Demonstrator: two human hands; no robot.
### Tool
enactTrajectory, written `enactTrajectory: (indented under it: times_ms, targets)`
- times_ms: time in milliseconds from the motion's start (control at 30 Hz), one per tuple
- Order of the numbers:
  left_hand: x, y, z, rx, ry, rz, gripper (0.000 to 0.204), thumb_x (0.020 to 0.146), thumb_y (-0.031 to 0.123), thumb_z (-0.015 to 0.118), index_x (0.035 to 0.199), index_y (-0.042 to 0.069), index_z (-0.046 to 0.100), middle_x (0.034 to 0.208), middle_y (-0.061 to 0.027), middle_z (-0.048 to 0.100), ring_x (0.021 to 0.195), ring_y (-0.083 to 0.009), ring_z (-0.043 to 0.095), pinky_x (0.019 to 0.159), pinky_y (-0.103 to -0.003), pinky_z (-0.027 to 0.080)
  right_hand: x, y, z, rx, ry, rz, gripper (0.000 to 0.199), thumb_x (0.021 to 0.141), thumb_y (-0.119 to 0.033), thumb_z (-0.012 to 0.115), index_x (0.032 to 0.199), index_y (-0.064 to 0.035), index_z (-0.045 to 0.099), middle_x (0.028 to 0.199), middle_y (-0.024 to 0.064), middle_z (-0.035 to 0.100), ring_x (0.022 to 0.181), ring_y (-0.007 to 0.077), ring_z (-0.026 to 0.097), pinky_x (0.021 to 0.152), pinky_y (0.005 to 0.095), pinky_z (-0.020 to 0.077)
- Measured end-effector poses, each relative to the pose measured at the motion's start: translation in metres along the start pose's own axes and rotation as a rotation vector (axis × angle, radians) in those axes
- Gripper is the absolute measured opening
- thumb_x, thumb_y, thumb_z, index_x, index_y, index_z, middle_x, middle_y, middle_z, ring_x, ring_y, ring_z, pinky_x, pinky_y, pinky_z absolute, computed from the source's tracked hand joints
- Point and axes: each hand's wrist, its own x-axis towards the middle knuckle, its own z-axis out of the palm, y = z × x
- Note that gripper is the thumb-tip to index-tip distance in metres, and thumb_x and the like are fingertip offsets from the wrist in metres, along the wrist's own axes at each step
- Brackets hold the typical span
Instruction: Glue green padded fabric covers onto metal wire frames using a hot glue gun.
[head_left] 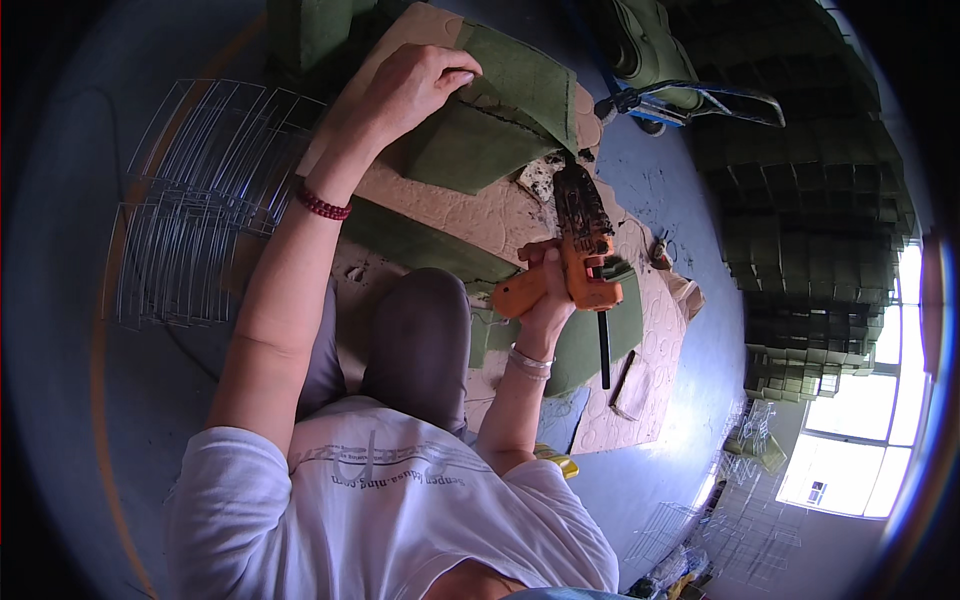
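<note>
My right hand is wrapped round the handle of an orange glue gun. Black residue coats its front, and a black glue stick pokes out behind. The gun's nozzle points at the right corner of a dark green folded fabric-like piece, whose inner seam has a dark line along it. Above that piece, my left hand has thumb and fingers pressed together over the green surface; anything between them is too small to make out. Beneath lies a tan patterned mat.
Stacked wire frames stand on the left floor. More green pieces lie near my knees. A blue-framed cart is at the upper right, beside tall stacks of green pieces. A small dark stick rests on the mat.
</note>
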Motion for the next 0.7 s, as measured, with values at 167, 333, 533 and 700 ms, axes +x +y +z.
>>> enactTrajectory:
  times_ms: [167, 333, 533, 700]
  targets:
    - [-0.0001, -0.0006, 0.0007, -0.014, 0.025, 0.026, 0.016, 0.086, 0.014, 0.062, 0.098, 0.006, 0.067, 0.069, -0.0094, 0.062, 0.054, -0.0128, 0.05, 0.054, -0.028, 0.041, -0.0008, 0.002, -0.0013, 0.003, -0.022, 0.001, 0.023, 0.083, -0.01, 0.06, 0.102, 0.0003, 0.052, 0.079, 0.008, 0.057, 0.073, 0.0185, 0.057, 0.069, 0.0313, 0.0445]
    - [0.0004, -0.0012, 0.0024, -0.008, 0.046, 0.042, 0.015, 0.085, 0.014, 0.062, 0.097, 0.005, 0.067, 0.066, -0.0101, 0.059, 0.054, -0.0133, 0.049, 0.054, -0.028, 0.041, 0.0001, 0.0015, -0.0008, 0.026, -0.046, 0.014, 0.026, 0.084, -0.009, 0.059, 0.107, -0.0003, 0.052, 0.083, 0.0063, 0.056, 0.075, 0.0163, 0.055, 0.07, 0.0296, 0.0425]
    - [0.0002, -0.003, 0.0043, -0.004, 0.038, 0.02, 0.015, 0.086, 0.014, 0.062, 0.097, 0.005, 0.066, 0.069, -0.0122, 0.059, 0.055, -0.017, 0.051, 0.055, -0.03, 0.042, 0.0059, 0.0009, 0.0024, 0.031, -0.008, -0.007, 0.022, 0.083, -0.008, 0.059, 0.103, 0.0001, 0.053, 0.077, 0.0077, 0.056, 0.072, 0.0199, 0.058, 0.07, 0.0357, 0.0503]
    - [-0.0006, -0.0037, 0.0044, 0.008, 0.035, 0.013, 0.016, 0.085, 0.014, 0.061, 0.098, 0.005, 0.066, 0.072, -0.0128, 0.06, 0.057, -0.0198, 0.053, 0.057, -0.032, 0.043, 0.005, -0.0003, 0.0072, 0.08, 0.024, -0.005, 0.024, 0.084, -0.007, 0.058, 0.106, 0.0012, 0.052, 0.078, 0.0081, 0.056, 0.071, 0.0201, 0.057, 0.069, 0.0358, 0.0501]
